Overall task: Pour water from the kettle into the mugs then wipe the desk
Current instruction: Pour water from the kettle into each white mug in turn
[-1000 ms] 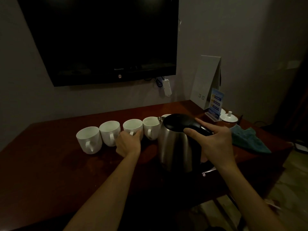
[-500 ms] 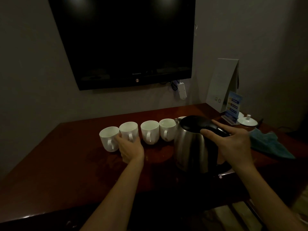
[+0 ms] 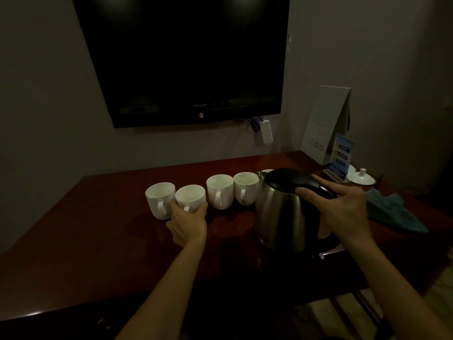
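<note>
While the right hand (image 3: 348, 212) stays wrapped on the black handle of the steel kettle (image 3: 284, 209), forefinger laid along the top, the left hand (image 3: 188, 223) has shifted one mug along the row. A second ago its fingers sat at the third mug from the left; half a second ago they were closing on the second mug (image 3: 190, 197), and now they hold that mug low on its near side, around the handle. The kettle has not left its base at 3 o'clock on the desk (image 3: 85, 231), and no tilt shows.

By my reading, the person is picking which mug to fill or steadying it, so pouring has not begun and wiping is further off. Whether any mug already holds water is too dim to tell.

Four white mugs stand in a line from 10 toward 1 o'clock: the leftmost mug (image 3: 159, 200), the held one, then two more (image 3: 220, 191) (image 3: 245, 187); a fifth rim peeks out behind the kettle's spout. A teal cloth (image 3: 392, 213) lies beyond the right hand at 3 o'clock. The head has also turned, so the television (image 3: 186, 60) sits more centred than before.
</note>
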### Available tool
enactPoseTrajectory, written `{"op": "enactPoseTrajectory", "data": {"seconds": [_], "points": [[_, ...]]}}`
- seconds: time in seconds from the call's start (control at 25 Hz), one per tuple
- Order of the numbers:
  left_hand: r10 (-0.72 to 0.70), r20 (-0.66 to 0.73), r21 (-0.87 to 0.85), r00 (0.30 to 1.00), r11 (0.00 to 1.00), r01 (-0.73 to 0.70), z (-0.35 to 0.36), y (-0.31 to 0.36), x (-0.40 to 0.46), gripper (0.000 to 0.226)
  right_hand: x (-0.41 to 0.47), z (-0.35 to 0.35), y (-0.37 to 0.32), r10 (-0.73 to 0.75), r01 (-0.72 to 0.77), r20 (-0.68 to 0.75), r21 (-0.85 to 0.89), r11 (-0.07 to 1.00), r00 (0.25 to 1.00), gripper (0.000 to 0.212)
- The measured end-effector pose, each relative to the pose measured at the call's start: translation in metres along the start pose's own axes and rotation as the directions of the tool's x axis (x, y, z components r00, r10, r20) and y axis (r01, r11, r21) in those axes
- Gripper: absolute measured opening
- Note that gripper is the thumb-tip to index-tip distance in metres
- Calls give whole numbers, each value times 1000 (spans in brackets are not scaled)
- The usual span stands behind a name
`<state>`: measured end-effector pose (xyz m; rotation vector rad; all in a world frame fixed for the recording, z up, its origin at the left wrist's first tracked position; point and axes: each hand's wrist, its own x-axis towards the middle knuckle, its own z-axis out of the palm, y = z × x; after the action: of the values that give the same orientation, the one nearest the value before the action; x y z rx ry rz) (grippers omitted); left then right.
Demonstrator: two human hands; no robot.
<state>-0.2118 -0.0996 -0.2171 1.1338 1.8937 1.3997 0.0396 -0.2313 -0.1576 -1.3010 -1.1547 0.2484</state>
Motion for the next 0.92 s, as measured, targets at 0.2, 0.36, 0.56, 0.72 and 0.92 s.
{"op": "enactPoseTrajectory", "data": {"seconds": [0.2,0.36,0.56,0.72,0.92], "points": [[115,72,113,991,986,-122,-25,-13,-8,66,2,-3,-1,4,-4,33,-14,1000,999,52],[218,254,92,942,964,-248,-42,-16,-15,71,8,-9,-3,12,-8,102,-41,999,995,50],[223,565,44,795,953,-299,-49,-13,-12,91,18,-19,-16,62,-54,217,-45,998,974,46],[252,660,36,708,931,-364,-44,-12,-7,99,32,-18,-33,85,-47,337,-120,992,937,38],[257,703,34,663,919,-393,-45,-14,2,70,56,-9,-59,127,3,485,-258,966,865,38]]}}
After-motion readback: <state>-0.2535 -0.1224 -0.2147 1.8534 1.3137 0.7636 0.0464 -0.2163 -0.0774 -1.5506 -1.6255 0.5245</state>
